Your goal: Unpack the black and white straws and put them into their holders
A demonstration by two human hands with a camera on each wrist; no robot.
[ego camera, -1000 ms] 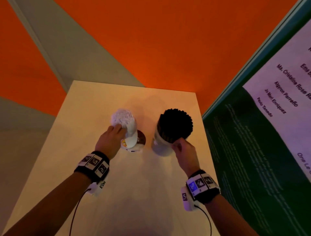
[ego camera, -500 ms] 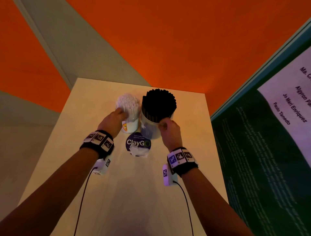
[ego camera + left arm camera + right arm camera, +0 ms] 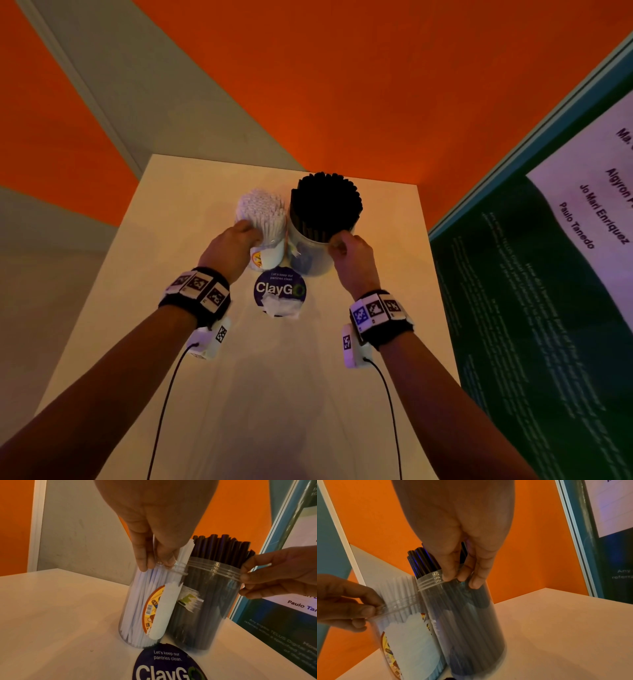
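Two clear plastic jars stand side by side near the far end of the table. The left jar (image 3: 269, 255) (image 3: 137, 608) (image 3: 399, 635) is packed with white straws (image 3: 262, 209) (image 3: 142, 601) and carries a torn orange label. My left hand (image 3: 236, 245) (image 3: 154, 558) (image 3: 347, 601) pinches its rim from the near side. The right, wider jar (image 3: 313, 255) (image 3: 205, 608) (image 3: 467, 622) is full of black straws (image 3: 325, 202) (image 3: 221, 546) (image 3: 423, 561). My right hand (image 3: 349, 250) (image 3: 464, 574) (image 3: 267, 574) pinches its threaded rim. The jars touch each other.
A round dark "ClayGo" sticker (image 3: 279, 289) (image 3: 168, 665) lies on the beige table (image 3: 239, 394) just in front of the jars, with a crumpled white scrap (image 3: 281, 306) on it. An orange wall stands behind; a dark poster panel (image 3: 548, 291) borders the table's right edge.
Both hands have pushed the two jars away toward the far end of the table and brought them together; the ClayGo sticker, earlier under the white jar, now lies uncovered.
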